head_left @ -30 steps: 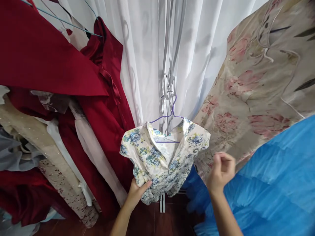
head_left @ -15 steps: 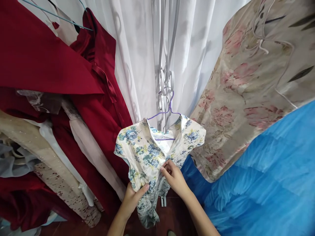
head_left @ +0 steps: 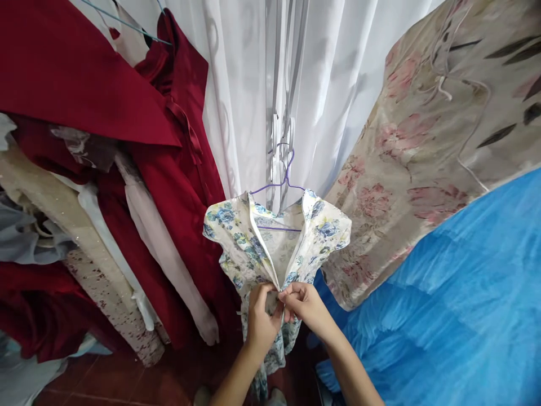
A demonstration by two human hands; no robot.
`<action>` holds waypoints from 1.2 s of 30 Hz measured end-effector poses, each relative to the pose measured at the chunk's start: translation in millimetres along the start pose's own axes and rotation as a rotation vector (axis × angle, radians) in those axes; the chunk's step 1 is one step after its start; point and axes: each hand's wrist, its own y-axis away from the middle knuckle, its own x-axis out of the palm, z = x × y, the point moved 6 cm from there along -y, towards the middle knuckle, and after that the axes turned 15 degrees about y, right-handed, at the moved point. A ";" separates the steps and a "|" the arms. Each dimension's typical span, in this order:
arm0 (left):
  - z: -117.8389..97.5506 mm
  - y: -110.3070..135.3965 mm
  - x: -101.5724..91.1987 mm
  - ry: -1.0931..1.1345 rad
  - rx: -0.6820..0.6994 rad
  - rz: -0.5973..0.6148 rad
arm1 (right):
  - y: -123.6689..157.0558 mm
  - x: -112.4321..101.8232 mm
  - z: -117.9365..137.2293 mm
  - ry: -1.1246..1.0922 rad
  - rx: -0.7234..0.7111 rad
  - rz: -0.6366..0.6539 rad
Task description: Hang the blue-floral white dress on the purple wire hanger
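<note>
As the left hand (head_left: pixel 260 321) and the right hand (head_left: pixel 307 307) are each pinching a front edge of the floral dress (head_left: pixel 323 234), fingertips meeting at the foot of its open neckline, the dress is hanging on a purple hanger (head_left: pixel 287 172) against the white curtain (head_left: pixel 236 84). Red garments (head_left: pixel 169 169) are hanging just to its left. A pink-flowered fabric (head_left: pixel 422 141) and blue tulle (head_left: pixel 443 310) are crowding in on its right.
</note>
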 end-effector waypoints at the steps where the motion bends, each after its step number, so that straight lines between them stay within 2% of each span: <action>1: -1.3 -2.0 8.9 0.024 -0.032 0.054 | 1.4 -0.8 1.4 0.013 0.005 0.028; 4: -4.0 -9.9 16.4 0.064 -0.057 0.113 | 2.5 -8.3 2.9 0.034 0.037 0.044; 8: -5.8 -16.5 15.8 0.009 -0.019 0.236 | -4.7 -32.5 17.7 -0.080 0.024 -0.132; 12: -10.2 -18.9 25.5 -0.103 -0.019 0.420 | -25.7 -57.6 66.7 -0.154 -0.086 -0.281; 16: -13.9 -18.3 35.7 -0.345 -0.009 0.635 | -55.7 -81.5 127.2 -0.152 -0.205 -0.384; 19: -9.1 -19.8 33.1 -0.476 -0.004 0.785 | -69.2 -91.0 157.6 -0.149 -0.276 -0.446; 21: -8.7 -28.8 25.9 -0.451 0.012 0.830 | -70.9 -90.3 168.1 -0.120 -0.318 -0.462; 24: -26.8 -62.0 11.1 -0.256 0.075 0.759 | -66.4 -83.0 172.4 -0.053 -0.372 -0.427; 27: -67.2 -113.2 -7.4 -0.027 0.160 0.474 | -57.6 -79.7 169.7 0.018 -0.389 -0.380; 29: -95.8 -144.5 -14.4 0.048 0.213 0.304 | -50.6 -81.7 168.2 0.049 -0.393 -0.355; 32: -125.3 -175.5 -4.9 0.002 0.265 0.283 | -42.6 -86.4 166.9 0.080 -0.413 -0.308; 36: -138.7 -187.2 11.7 -0.102 0.325 0.286 | -45.3 -91.3 156.9 0.166 -0.432 -0.304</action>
